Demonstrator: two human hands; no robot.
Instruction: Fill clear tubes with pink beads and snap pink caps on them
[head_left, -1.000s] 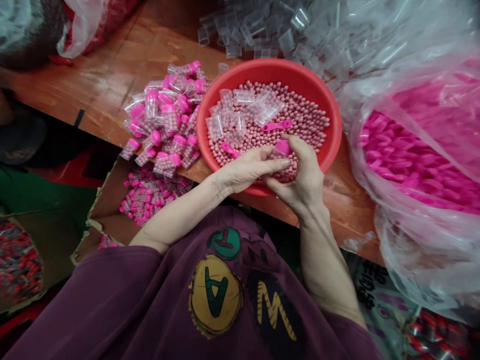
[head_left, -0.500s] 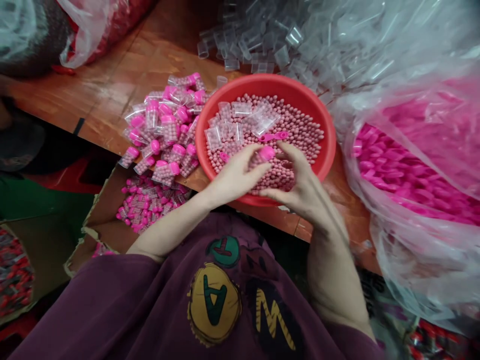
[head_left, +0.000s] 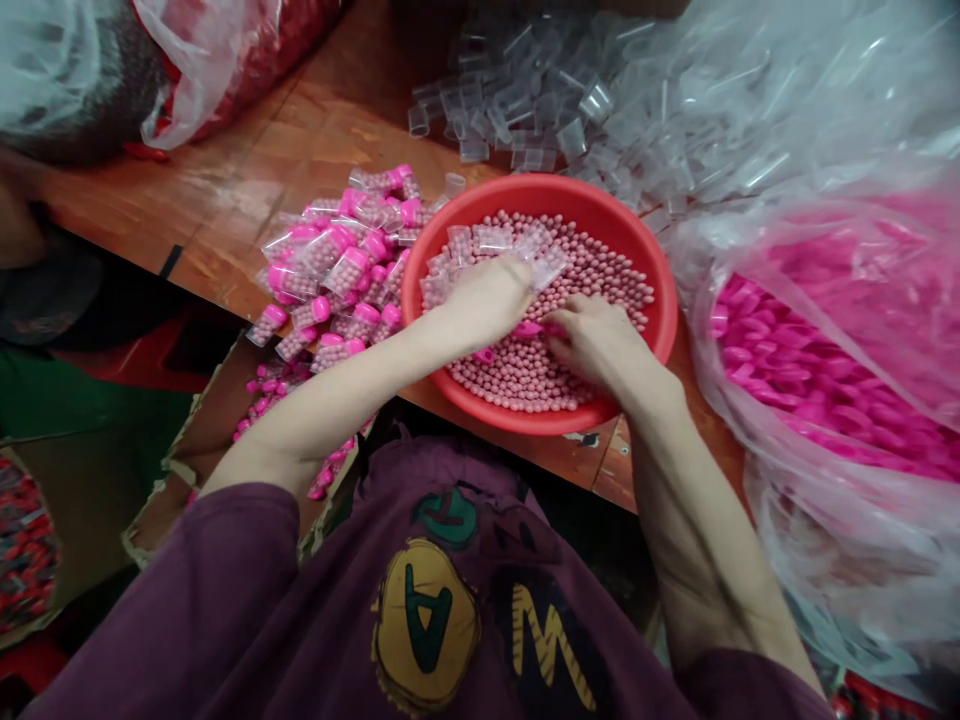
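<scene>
A red basin (head_left: pixel 666 300) holds pink beads (head_left: pixel 547 385) with several clear plastic tubes (head_left: pixel 551 265) on top. My left hand (head_left: pixel 495 295) reaches over the basin among these tubes, its fingers curled down. What they grip is hidden beneath the hand. Low over the beads, my right hand (head_left: pixel 596 340) is closed, thumb and fingertips at a small pink plastic scoop (head_left: pixel 529 328). Another pink piece (head_left: pixel 484 355) lies on the beads below my left wrist. Left of the basin is a pile of pink-capped tubes (head_left: pixel 352 270) filled with beads.
An open cardboard box (head_left: pixel 217 410) with more capped tubes stands below the table edge. Empty clear tubes (head_left: pixel 525 120) are heaped behind the basin. A plastic bag of pink caps (head_left: pixel 825 380) is at the right. Bags with red pieces (head_left: pixel 247 70) sit far left.
The pink-capped tube between my hands no longer shows there. My left hand has moved up over the clear tubes. My right hand has lowered and closed at the pink scoop.
</scene>
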